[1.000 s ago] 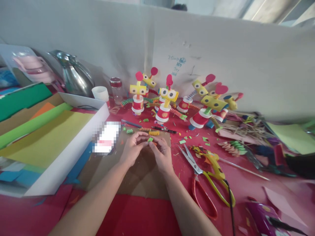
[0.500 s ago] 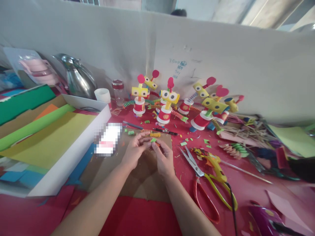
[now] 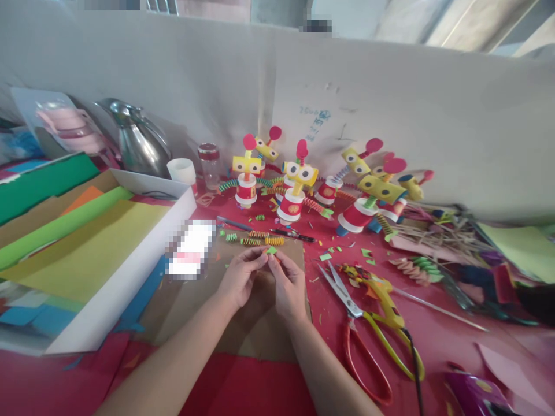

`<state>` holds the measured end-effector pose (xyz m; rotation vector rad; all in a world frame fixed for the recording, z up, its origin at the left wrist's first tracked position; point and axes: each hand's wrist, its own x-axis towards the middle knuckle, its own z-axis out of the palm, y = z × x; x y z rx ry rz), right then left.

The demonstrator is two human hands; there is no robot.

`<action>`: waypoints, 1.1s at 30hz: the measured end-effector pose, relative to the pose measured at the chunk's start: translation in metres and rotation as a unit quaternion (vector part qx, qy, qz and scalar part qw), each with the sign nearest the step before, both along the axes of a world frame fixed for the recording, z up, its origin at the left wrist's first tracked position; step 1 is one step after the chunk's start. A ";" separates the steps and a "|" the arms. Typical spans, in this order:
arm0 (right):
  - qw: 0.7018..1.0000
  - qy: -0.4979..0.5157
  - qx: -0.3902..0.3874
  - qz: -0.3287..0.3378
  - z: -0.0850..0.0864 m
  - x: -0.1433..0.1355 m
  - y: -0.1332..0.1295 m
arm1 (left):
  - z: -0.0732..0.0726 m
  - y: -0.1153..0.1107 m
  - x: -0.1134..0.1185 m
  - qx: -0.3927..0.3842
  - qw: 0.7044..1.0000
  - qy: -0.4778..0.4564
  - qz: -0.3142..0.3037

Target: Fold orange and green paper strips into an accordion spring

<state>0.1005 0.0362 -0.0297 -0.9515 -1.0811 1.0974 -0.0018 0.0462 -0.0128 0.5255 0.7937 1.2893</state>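
Observation:
Over a brown cardboard sheet [image 3: 191, 315], my left hand [image 3: 239, 278] and my right hand [image 3: 289, 286] meet at the fingertips. Both pinch a small green piece of paper [image 3: 271, 250], with a bit of orange showing beside it; the fingers cover most of what lies beneath. Just beyond them lie folded paper springs: a yellow one [image 3: 274, 241], an orange one [image 3: 259, 234], a dark yellow one [image 3: 251, 242] and a green one [image 3: 231, 237]. Several paper-cup figures [image 3: 291, 206] with yellow heads and spring arms stand farther back.
Open scissors [image 3: 347, 297] and a yellow glue gun [image 3: 391, 309] with a cord lie on the right. At left are a white box [image 3: 125, 274] of coloured paper and a blurred-out phone [image 3: 191, 248]. A steel jug [image 3: 141, 141] and white cup [image 3: 182, 171] stand behind.
My left fingers, previously stretched over the springs, have drawn in to the green paper, uncovering the dark yellow spring. The view has shifted slightly.

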 end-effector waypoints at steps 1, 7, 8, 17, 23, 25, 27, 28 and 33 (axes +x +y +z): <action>1.000 -0.011 0.005 0.004 0.001 0.001 0.000 | 0.000 0.000 -0.001 0.002 1.000 -0.001 -0.004; 0.997 -0.070 0.020 -0.016 0.002 0.003 -0.002 | 0.000 0.001 -0.002 0.038 0.999 0.037 -0.003; 0.997 -0.067 0.021 -0.018 0.002 0.002 -0.002 | 0.000 0.001 -0.002 0.043 0.998 0.047 0.003; 0.996 -0.085 0.023 -0.013 0.005 -0.001 -0.006 | 0.002 0.002 -0.005 0.028 0.998 0.050 -0.003; 0.996 -0.086 0.014 0.000 0.005 -0.001 -0.003 | 0.002 0.002 -0.006 -0.005 1.000 0.029 0.006; 0.996 -0.087 0.017 -0.001 0.005 -0.001 -0.002 | 0.002 0.002 -0.006 -0.007 1.000 0.026 0.008; 0.996 -0.085 0.018 0.003 0.004 -0.001 -0.002 | 0.001 0.002 -0.006 -0.010 1.000 0.026 0.007; 0.996 -0.084 0.017 0.005 0.004 -0.001 -0.002 | 0.001 0.003 -0.006 -0.012 1.000 0.027 0.005; 0.997 -0.070 0.019 0.011 0.000 -0.001 0.000 | -0.001 0.004 -0.007 -0.021 0.999 0.031 -0.007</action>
